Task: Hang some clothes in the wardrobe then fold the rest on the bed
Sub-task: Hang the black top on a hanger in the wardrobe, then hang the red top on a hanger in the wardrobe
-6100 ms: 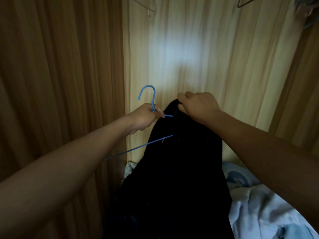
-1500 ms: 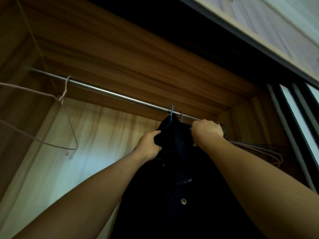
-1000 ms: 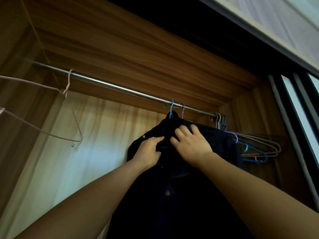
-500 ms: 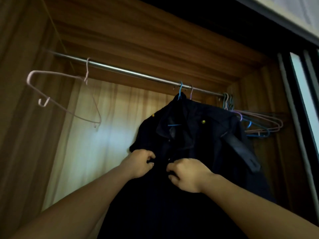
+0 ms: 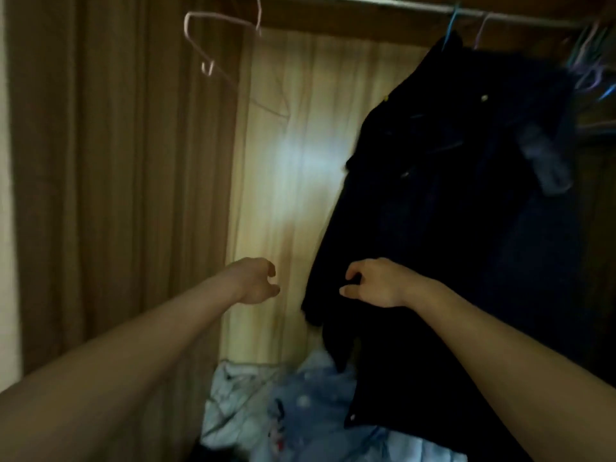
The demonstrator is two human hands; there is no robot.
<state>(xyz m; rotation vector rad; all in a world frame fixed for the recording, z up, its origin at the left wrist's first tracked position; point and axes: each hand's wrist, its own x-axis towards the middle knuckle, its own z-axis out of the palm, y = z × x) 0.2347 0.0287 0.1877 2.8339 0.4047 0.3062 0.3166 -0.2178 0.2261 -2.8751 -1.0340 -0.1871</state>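
Observation:
A dark buttoned jacket (image 5: 466, 195) hangs on a blue hanger (image 5: 450, 23) from the metal rail (image 5: 520, 11) at the top right of the wardrobe. My left hand (image 5: 256, 281) hovers left of the jacket's hem, fingers loosely curled, holding nothing. In front of the jacket's lower left edge, my right hand (image 5: 376, 281) also has relaxed, curled fingers and grips no cloth. A pile of pale blue and white clothes (image 5: 300, 411) lies on the wardrobe floor below.
An empty pink hanger (image 5: 216, 35) dangles from the rail at the upper left. Several pink and blue hangers (image 5: 590, 61) are bunched at the far right. The brown side panel (image 5: 116, 161) stands at the left, the pale back wall (image 5: 283, 161) behind.
Both hands have let go of the jacket's front and dropped lower, the left moving away to the left. My view has tilted down, so the clothes pile now shows.

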